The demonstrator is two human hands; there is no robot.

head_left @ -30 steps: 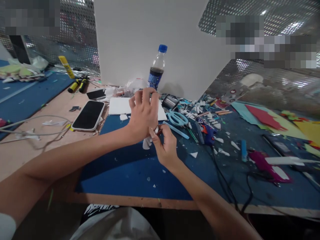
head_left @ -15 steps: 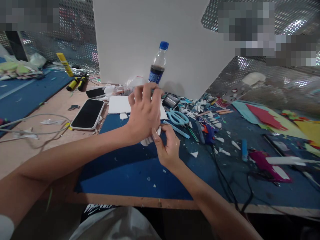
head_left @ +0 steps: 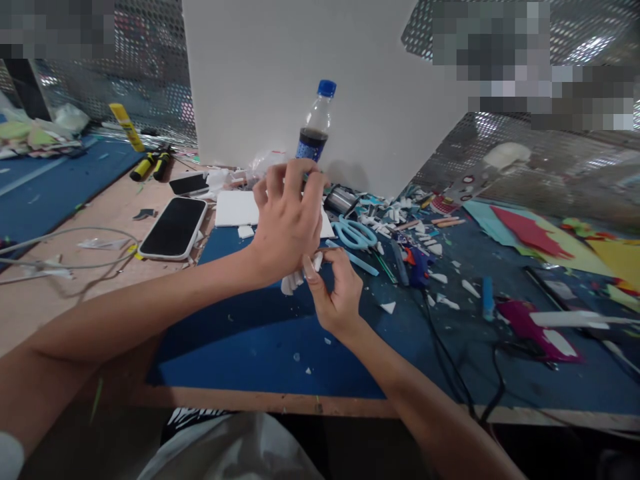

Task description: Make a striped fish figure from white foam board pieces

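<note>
Wht ridged pc (head_left: 291, 284), partly hidden, btwn L hand (head_left: 286, 230) & R fingers (head_left: 316, 283).

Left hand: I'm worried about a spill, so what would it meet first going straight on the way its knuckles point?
Probably the bottle, which shows just beyond the left hand; the hand hides the bottle's lower part, so the gap is unclear.

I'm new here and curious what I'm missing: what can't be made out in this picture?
All in the head view:
- White piece: full shape, partly hidden by the left hand and right hand.
- Left hand: its palm, hidden by its own back.
- Bottle: base, behind the left hand.
- Label: print too small and blurred.
</note>
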